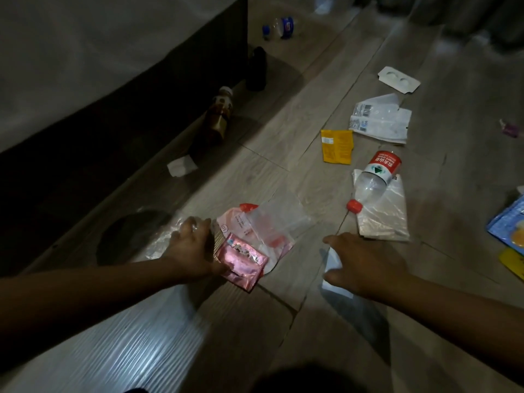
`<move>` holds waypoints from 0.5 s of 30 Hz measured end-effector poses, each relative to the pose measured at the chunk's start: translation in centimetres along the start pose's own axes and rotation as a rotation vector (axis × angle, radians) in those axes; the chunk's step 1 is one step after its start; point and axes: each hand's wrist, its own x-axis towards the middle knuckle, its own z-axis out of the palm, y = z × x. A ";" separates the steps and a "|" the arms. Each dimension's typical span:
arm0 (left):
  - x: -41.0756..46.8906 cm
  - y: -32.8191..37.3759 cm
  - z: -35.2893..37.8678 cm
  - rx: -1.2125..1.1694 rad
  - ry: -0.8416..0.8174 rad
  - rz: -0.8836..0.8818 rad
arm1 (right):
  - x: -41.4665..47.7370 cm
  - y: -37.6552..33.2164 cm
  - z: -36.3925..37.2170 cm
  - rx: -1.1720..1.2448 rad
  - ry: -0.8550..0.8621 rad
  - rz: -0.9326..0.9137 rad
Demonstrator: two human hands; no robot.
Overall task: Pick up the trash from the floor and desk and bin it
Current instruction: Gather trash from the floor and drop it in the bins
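Note:
My left hand (192,248) pinches a shiny pink wrapper (243,259) by its near edge, low over the floor. It also touches the rim of a big clear plastic bag (136,330), which stretches towards me at the lower left. Just past the wrapper lies a clear bag with red print (266,222). My right hand (365,265) holds a flat white packet (330,265) between thumb and fingers. Ahead of it lie a clear bottle with a red label (374,180) on a silvery bag (382,219), and a yellow sachet (337,146).
More litter lies on the wooden floor: white plastic packaging (380,120), a white blister tray (398,80), a paper scrap (181,165), a brown bottle (218,114), a blue-labelled bottle (280,26) and a blue packet (510,222). Dark furniture (113,114) runs along the left.

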 end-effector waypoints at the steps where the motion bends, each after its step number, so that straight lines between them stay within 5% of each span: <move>1: 0.1 0.2 0.3 0.007 -0.008 0.073 | 0.1 0.2 0.5 -0.028 0.007 0.019; 5: -0.1 1.8 0.9 -0.016 -0.004 0.287 | 0.3 1.1 2.0 0.052 -0.048 0.084; 9: 0.7 2.5 0.9 0.103 0.083 0.310 | 1.0 1.9 3.2 0.107 -0.057 0.101; 15: 3.9 5.0 0.8 0.344 -0.023 0.398 | 1.9 3.3 4.4 0.211 -0.077 0.154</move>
